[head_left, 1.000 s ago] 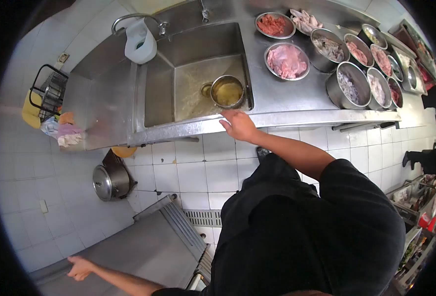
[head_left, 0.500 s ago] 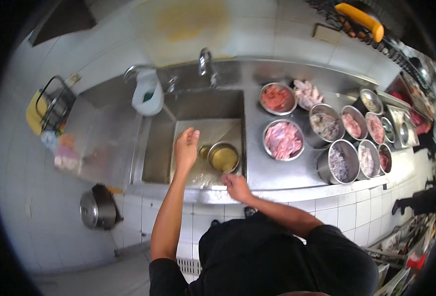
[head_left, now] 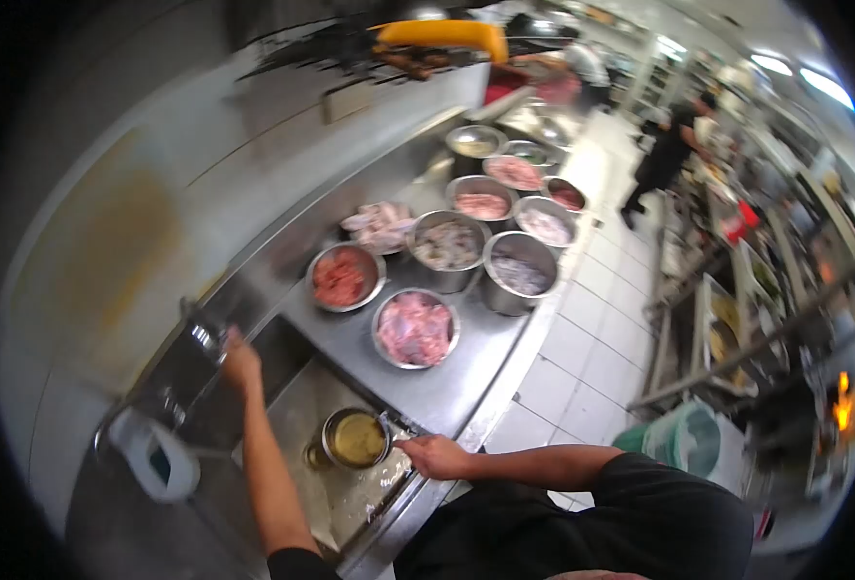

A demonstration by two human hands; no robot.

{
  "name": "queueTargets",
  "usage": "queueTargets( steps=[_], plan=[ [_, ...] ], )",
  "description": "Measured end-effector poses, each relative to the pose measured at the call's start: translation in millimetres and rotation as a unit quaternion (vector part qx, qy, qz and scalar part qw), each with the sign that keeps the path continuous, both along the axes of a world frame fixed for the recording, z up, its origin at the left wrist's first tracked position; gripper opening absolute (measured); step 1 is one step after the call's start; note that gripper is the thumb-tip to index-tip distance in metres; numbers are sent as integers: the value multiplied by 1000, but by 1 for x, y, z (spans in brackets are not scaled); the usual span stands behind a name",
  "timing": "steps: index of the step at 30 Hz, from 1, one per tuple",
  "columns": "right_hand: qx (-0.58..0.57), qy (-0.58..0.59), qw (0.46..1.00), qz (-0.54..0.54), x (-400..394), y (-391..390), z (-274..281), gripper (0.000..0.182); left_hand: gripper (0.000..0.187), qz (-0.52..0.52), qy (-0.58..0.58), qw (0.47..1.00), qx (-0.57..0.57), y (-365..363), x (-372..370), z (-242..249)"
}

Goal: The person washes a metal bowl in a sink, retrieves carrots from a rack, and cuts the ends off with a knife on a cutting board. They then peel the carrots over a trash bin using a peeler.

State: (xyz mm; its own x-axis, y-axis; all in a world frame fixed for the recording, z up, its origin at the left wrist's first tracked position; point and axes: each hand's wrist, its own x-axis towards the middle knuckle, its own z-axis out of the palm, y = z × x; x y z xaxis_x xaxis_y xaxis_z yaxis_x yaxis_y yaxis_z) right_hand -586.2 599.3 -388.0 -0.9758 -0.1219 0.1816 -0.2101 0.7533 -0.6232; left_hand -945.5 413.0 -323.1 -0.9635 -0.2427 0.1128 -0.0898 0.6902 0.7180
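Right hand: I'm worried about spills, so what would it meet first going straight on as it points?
The right hand would probably meet the metal pot of yellowish liquid first; whether they touch is unclear.

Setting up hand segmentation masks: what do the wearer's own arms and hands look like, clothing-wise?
Both the left hand and right hand are ungloved, five-fingered human hands. Forearms are uncovered, with no watch or band visible. Plain black short fabric sleeves cover the upper arms; no markings show on them. Blur hides any rings.
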Motion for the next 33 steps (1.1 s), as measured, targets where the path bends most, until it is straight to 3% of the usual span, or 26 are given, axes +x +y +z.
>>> queueTargets(
  steps=[2, 3, 4, 6, 9, 11, 12, 13, 14, 16, 19, 24, 25, 28, 30, 32, 33],
  plan=[
    [8, 8, 1000, -30, -1, -5, 3, 32, 68, 51, 46, 992, -103, -6, -4, -7],
    [8, -11, 999, -38, -1, -6, 7, 32, 70, 50, -7, 992, 117, -16, -15, -27],
    [8, -28, 999, -46, -1, -6, 10, 31, 74, 48, -68, 940, 329, -30, -31, -50],
    [21, 20, 998, -57, -1, -8, 0, 32, 75, -38, -187, 786, 587, -53, -32, -84],
    [28, 45, 997, -48, -3, -9, -10, 33, 64, -13, -152, 762, 630, -28, 5, -65],
    [34, 40, 997, -48, -3, -10, -11, 32, 51, -107, -186, 816, 537, -15, 16, -114],
    [39, 39, 997, -47, -3, -11, -5, 32, 45, -173, -149, 880, 416, 2, 27, -157],
    [39, 36, 998, -44, -3, -11, -4, 31, 43, -254, -111, 958, 71, 21, 54, -160],
    [41, 34, 998, -43, -4, -10, -4, 30, 40, -334, -65, 933, 121, 36, 102, -158],
    [43, 19, 998, -49, -2, -11, -3, 28, 39, -438, -92, 889, -98, 42, 152, -187],
    [38, 9, 998, -49, -4, -11, -7, 26, 51, -536, -37, 808, -241, 25, 187, -207],
    [40, -3, 997, -61, -3, -9, -11, 42, 58, -585, -40, 760, -281, 20, 187, -229],
    [42, -9, 997, -60, -3, -9, -12, 43, 54, -582, 22, 767, -268, 22, 184, -241],
    [41, 7, 998, -56, -3, -6, -14, 43, 50, -595, -33, 761, -256, 35, 182, -222],
    [40, 15, 997, -59, -4, -8, -12, 42, 45, -576, 28, 773, -264, 40, 177, -230],
    [45, 9, 997, -64, -3, -8, -9, 42, 43, -539, 50, 799, -261, 44, 163, -244],
    [43, 11, 997, -64, -3, -9, -9, 41, 42, -528, -1, 808, -263, 38, 139, -274]
  ],
)
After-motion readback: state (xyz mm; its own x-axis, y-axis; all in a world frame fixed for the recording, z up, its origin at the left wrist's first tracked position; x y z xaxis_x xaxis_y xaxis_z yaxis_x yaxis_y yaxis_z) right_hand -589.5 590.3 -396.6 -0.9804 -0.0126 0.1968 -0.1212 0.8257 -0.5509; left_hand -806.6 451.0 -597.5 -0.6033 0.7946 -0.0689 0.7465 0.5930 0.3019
